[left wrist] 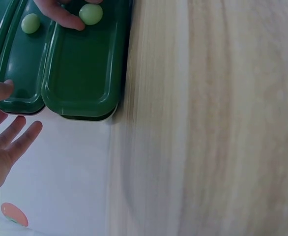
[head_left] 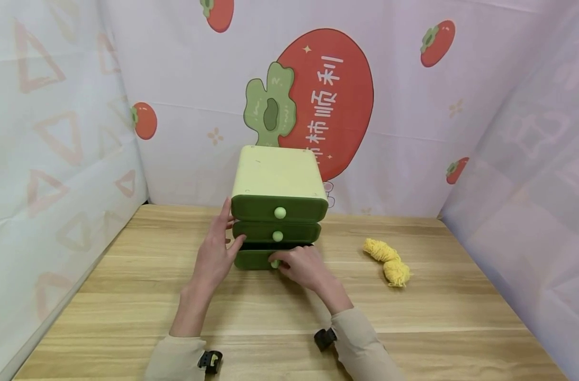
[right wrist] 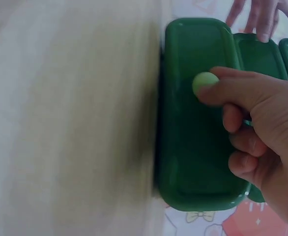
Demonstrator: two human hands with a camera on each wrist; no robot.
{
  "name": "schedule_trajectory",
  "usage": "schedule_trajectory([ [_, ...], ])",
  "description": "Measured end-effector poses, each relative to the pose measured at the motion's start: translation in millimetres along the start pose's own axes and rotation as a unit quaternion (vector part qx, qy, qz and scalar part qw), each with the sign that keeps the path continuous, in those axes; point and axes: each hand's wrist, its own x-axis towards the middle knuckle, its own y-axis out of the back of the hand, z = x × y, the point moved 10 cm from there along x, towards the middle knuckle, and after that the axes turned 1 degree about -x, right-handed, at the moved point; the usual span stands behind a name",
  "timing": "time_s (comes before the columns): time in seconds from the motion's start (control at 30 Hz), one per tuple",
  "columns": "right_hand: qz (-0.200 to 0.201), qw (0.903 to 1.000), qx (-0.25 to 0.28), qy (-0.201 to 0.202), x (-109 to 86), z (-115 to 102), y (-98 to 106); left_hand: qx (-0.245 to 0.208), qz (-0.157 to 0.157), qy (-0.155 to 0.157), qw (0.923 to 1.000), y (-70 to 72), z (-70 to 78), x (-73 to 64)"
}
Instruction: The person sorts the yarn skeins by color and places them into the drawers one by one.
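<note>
Right hand (head_left: 305,265) pinches the knob (right wrist: 204,80) of the bottom drawer (head_left: 253,260), its natural grip point; left hand (head_left: 214,255), fingers spread, flanks the drawer unit (head_left: 280,172), apparently steadying it on the counter (head_left: 142,296).

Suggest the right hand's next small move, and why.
Probably ease the bottom drawer further out: the right hand pinches its knob, a dark gap shows above its front, and the left hand is at the cabinet's left side.
</note>
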Motion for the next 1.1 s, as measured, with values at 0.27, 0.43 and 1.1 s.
schedule_trajectory([
  [0.27,-0.044,0.998,0.045,0.006,-3.1,1.3,-1.6,0.005,0.0,-0.01,0.9999,1.4,4.0,1.5],
  [0.43,-0.041,0.9979,0.046,-0.02,-4.7,7.0,-1.6,0.005,0.0,-0.012,0.9999,1.9,4.1,1.6],
  [1.1,-0.048,0.9986,0.018,0.009,-4.0,-12.8,-0.1,0.005,0.005,-0.012,0.9999,1.8,1.3,1.4],
])
